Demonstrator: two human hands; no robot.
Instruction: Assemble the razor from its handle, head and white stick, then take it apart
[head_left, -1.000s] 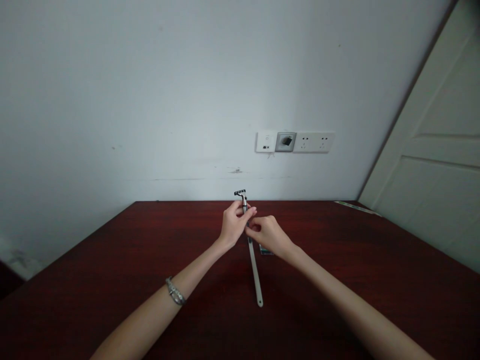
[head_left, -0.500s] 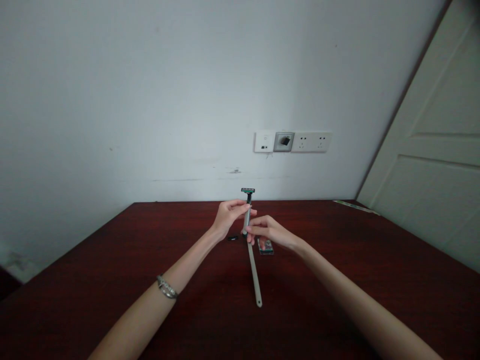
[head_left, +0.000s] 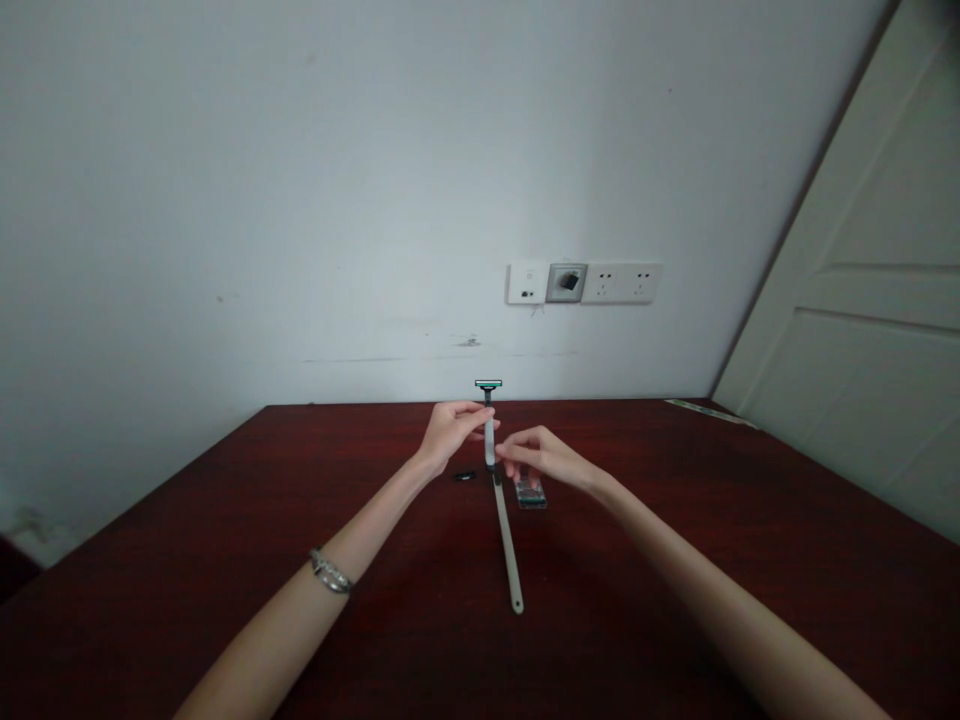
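A razor with a pale grip stands upright, its dark-and-green blade head at the top. My left hand pinches the upper part of its grip between thumb and fingers. My right hand is just right of the grip's lower end, fingertips closed together, with nothing visible in them. Below the grip, a long pale stick with a dark upper end and a hole at its near end runs toward me; whether it joins the razor I cannot tell.
A small clear case lies under my right hand. Left of the stick is a small black piece. The dark red table meets a wall with sockets, and a flat strip lies at the back right.
The razor has shifted slightly left and turned, so its blade head faces me more squarely. My right fingertips have come away from the lower grip.
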